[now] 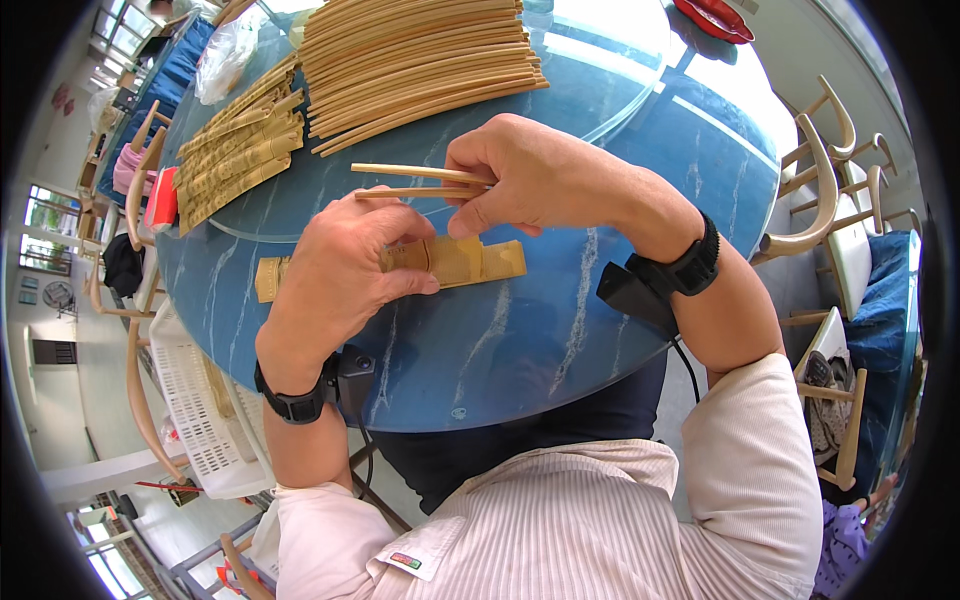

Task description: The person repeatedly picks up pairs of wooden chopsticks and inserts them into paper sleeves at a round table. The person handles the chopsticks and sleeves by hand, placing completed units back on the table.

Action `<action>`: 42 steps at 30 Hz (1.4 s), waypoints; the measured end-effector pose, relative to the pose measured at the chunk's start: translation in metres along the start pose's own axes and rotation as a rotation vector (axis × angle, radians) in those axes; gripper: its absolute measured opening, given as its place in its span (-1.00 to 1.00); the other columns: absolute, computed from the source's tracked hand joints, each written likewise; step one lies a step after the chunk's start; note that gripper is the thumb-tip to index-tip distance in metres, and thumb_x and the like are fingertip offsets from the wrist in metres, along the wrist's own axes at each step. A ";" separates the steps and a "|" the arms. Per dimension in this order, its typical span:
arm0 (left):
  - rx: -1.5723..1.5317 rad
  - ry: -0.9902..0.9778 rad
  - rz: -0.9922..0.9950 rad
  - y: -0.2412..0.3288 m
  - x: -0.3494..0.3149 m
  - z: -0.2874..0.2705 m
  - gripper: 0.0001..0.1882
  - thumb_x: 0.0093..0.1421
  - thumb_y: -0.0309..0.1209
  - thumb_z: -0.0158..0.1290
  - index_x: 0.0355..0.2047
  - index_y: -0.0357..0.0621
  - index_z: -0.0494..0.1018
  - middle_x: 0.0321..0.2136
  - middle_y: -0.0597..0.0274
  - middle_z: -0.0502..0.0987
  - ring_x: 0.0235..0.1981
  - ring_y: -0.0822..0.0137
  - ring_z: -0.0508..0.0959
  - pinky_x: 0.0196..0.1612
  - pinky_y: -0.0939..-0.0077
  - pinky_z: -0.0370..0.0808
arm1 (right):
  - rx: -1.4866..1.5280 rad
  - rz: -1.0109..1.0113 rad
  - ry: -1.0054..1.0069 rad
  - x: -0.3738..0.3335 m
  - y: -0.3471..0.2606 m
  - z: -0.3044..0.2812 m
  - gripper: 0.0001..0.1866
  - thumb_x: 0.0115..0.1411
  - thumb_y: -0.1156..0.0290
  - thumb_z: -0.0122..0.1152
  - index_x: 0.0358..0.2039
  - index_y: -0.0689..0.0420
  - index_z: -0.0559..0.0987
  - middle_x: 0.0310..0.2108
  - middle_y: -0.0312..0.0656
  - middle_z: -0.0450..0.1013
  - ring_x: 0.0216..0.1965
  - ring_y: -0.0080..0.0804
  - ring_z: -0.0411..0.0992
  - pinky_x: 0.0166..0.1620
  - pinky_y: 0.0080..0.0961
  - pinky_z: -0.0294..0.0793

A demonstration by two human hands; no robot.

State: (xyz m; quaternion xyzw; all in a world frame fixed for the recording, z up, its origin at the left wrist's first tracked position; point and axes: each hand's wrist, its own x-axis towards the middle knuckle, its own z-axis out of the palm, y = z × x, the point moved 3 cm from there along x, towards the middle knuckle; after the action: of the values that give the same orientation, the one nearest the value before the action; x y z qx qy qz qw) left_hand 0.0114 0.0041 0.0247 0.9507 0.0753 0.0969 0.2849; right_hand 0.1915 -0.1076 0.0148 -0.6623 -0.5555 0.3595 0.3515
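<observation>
Two pale wooden chopsticks (412, 172) are pinched between the thumb and fingers of my right hand (540, 170), pointing left above the table. Below them a gold paper sleeve (500, 262) lies on the blue table, its right end folded or creased. My left hand (325, 265) grips this sleeve, the thumb along its near edge and the fingers curled over the top. Its upper knuckles sit close to the chopstick tips; whether they touch I cannot tell. Beyond my hands lies a big pile of chopsticks (420, 75), with a fanned heap of gold sleeves (240, 150) left of it.
The round table (520, 370) has a blue marbled top with a glass turntable on it. A clear plastic bag (226, 58) and a red box (161, 200) are at the left. A red dish (715, 18) stands far right. A white basket (205, 410) and wooden chairs (820, 185) surround the table.
</observation>
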 end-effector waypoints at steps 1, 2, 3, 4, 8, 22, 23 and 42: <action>-0.021 -0.001 -0.017 0.000 0.001 -0.001 -0.59 -0.14 -0.43 0.52 -0.24 -0.16 0.66 -0.34 0.17 0.58 -0.20 0.07 0.59 -0.12 0.22 0.54 | 0.001 -0.047 0.019 0.001 0.002 0.001 -0.79 0.18 0.40 0.55 -0.34 0.22 0.65 -0.59 -0.31 0.48 -0.69 -0.59 0.35 -0.55 -0.62 0.32; -0.042 0.001 -0.036 0.000 0.001 -0.001 -0.58 -0.15 -0.44 0.52 -0.24 -0.16 0.66 -0.34 0.18 0.58 -0.20 0.09 0.59 -0.14 0.23 0.55 | 0.000 -0.096 0.037 0.001 0.002 0.001 -0.80 0.17 0.42 0.55 -0.33 0.22 0.65 -0.59 -0.32 0.48 -0.69 -0.60 0.34 -0.56 -0.62 0.30; -0.085 0.068 -0.029 0.001 0.001 -0.002 -0.59 -0.14 -0.45 0.52 -0.25 -0.18 0.65 -0.33 0.19 0.58 -0.21 0.12 0.59 -0.17 0.26 0.55 | 0.017 -0.098 0.069 0.001 0.002 0.000 -0.80 0.18 0.43 0.54 -0.32 0.23 0.65 -0.58 -0.32 0.47 -0.69 -0.62 0.33 -0.56 -0.62 0.29; -0.128 0.135 -0.023 0.005 0.002 -0.001 -0.61 -0.13 -0.46 0.52 -0.26 -0.19 0.64 -0.33 0.21 0.58 -0.22 0.15 0.59 -0.19 0.30 0.56 | 0.034 -0.099 0.101 0.000 0.001 -0.001 -0.80 0.19 0.45 0.52 -0.30 0.23 0.64 -0.58 -0.33 0.47 -0.69 -0.63 0.31 -0.57 -0.63 0.27; -0.025 0.626 0.234 0.020 0.001 -0.020 -0.69 -0.01 -0.48 0.52 -0.30 -0.22 0.61 -0.39 0.32 0.59 -0.35 0.36 0.56 -0.33 0.46 0.51 | 0.321 -0.111 0.253 -0.008 -0.011 -0.016 -0.78 0.17 0.48 0.52 -0.31 0.29 0.62 -0.56 -0.32 0.45 -0.60 -0.62 0.34 -0.54 -0.63 0.29; -1.234 0.339 -0.139 -0.008 0.010 0.018 -0.76 0.53 -0.30 0.06 -0.07 -0.26 0.54 -0.36 0.11 0.69 -0.44 0.39 0.65 -0.44 0.56 0.54 | 0.261 -0.348 0.471 -0.014 -0.017 -0.016 -0.76 0.33 0.38 0.47 -0.13 0.19 0.58 -0.44 -0.33 0.52 -0.64 -0.74 0.32 -0.58 -0.75 0.27; -1.180 0.424 -0.116 -0.010 0.008 0.014 -0.77 0.53 -0.31 0.06 -0.07 -0.26 0.54 -0.37 0.11 0.69 -0.43 0.39 0.65 -0.43 0.55 0.54 | 0.319 -0.342 0.493 -0.012 -0.016 -0.016 -0.76 0.34 0.37 0.45 -0.12 0.19 0.58 -0.43 -0.33 0.52 -0.63 -0.74 0.32 -0.58 -0.75 0.27; -1.076 0.838 0.189 -0.009 0.002 -0.009 -0.76 0.48 -0.38 0.14 -0.01 -0.33 0.54 -0.16 0.00 0.74 -0.20 0.31 0.75 -0.11 0.43 0.71 | 0.130 -0.461 0.508 -0.013 -0.017 -0.003 -0.90 0.40 0.51 0.31 -0.23 0.29 0.66 -0.42 -0.28 0.45 -0.51 -0.61 0.43 -0.46 -0.61 0.38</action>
State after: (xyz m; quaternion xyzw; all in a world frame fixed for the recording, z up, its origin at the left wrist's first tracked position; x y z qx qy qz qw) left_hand 0.0101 0.0165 0.0276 0.5617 0.0372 0.5046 0.6546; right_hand 0.1842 -0.1184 0.0318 -0.5638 -0.5614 0.1289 0.5919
